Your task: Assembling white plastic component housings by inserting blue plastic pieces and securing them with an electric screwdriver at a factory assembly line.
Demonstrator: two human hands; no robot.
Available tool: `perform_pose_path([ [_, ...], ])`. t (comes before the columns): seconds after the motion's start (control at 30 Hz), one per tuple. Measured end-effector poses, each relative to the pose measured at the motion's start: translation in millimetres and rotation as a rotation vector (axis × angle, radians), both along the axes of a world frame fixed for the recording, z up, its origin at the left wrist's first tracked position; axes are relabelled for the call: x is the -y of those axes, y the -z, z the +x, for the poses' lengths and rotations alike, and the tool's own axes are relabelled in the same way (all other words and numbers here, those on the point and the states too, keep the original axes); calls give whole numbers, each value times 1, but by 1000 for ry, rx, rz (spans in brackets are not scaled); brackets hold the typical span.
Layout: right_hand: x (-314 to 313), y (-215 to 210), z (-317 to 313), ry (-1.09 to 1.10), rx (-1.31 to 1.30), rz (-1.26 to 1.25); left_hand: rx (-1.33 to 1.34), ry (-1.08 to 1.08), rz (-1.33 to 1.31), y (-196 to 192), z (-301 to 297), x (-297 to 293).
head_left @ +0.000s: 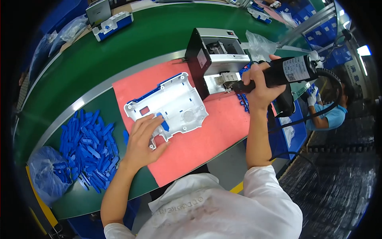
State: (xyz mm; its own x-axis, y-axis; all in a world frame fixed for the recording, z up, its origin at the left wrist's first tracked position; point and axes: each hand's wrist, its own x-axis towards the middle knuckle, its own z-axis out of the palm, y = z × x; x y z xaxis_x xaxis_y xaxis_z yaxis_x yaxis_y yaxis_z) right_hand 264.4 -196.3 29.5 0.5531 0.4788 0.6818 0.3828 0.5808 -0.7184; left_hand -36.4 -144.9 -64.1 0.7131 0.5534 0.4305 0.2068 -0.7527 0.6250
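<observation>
A white plastic housing shell (173,99) with blue edging lies hollow side up on a pink mat (215,127). The fingers of my left hand (143,139) curve over its near left part, fingertips holding a small blue plastic strip (163,122) against the inside. My left thumb is spread at the shell's near edge. In my right hand (262,85) is a black electric screwdriver (292,71), with the fingers wrapped round its body. The screwdriver's front end points left at the metal outlet of a screw feeder (229,60); its tip is too small to make out.
Blue strips (89,147) lie heaped on the left, beside a plastic bag (45,169) holding more. Behind runs a green conveyor belt (155,38) carrying a blue-and-white housing (112,26). A black cable (338,93) loops at right. A co-worker in blue (332,115) sits farther right.
</observation>
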Motion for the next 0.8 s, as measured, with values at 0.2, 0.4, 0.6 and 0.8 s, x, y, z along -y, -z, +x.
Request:
perform_pose_path([
  [0.2, 13, -2, -47, -282, -145, 31, 3, 10, -48, 4, -7, -2],
  [0.4, -16, 20, -119, -421, -30, -104, 21, 26, -114, 2, -5, -5],
  [0.6, -34, 34, -141, -475, -56, -143, 99, 18, -111, 11, -6, -6],
  [0.8, -38, 42, -141, -477, 24, -137, 125, 17, -89, 14, -8, -6],
])
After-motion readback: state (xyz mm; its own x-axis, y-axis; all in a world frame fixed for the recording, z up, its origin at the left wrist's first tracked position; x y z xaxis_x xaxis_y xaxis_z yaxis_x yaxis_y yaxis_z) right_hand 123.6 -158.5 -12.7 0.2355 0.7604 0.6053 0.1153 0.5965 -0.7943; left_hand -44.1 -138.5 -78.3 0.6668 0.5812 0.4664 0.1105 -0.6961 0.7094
